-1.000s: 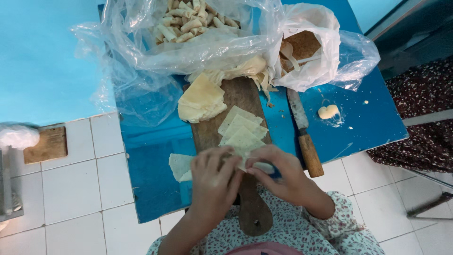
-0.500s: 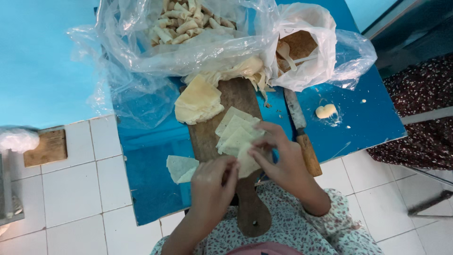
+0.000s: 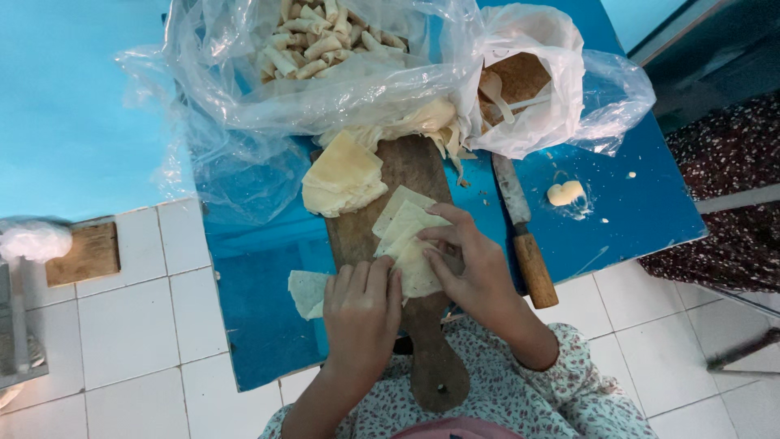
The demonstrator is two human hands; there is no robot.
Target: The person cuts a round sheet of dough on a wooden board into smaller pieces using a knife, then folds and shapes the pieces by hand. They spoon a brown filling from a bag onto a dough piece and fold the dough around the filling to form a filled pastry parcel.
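Below me sits a low blue-painted table [image 3: 634, 203] on a floor of white square tiles [image 3: 122, 325], with a pale blue wall [image 3: 65, 97] behind it. On the table lies one long brown wooden cutting board [image 3: 406, 179], its rounded handle jutting over the near edge toward my lap.

My left hand [image 3: 363, 313] rests palm down, fingers together, on the board's near part, its fingertips pressing the lower edge of a fanned stack of thin pale square pastry wrappers [image 3: 402, 223]. My right hand [image 3: 467, 264] curls its fingers over the same stack from the right, pinching the top sheet. One loose wrapper [image 3: 305, 289] lies on the table just left of my left hand, and one folded wad of pale dough sheets [image 3: 341, 175] sits at the board's far left edge.

One wooden-handled knife [image 3: 524, 236] lies just right of the board, beside my right hand. Farther right is one small lump of dough [image 3: 565, 193], then bare blue surface out to the edge. Two plastic bags crowd the far side: one clear bag of rolled pastries [image 3: 317, 49] and one white bag [image 3: 528, 81].
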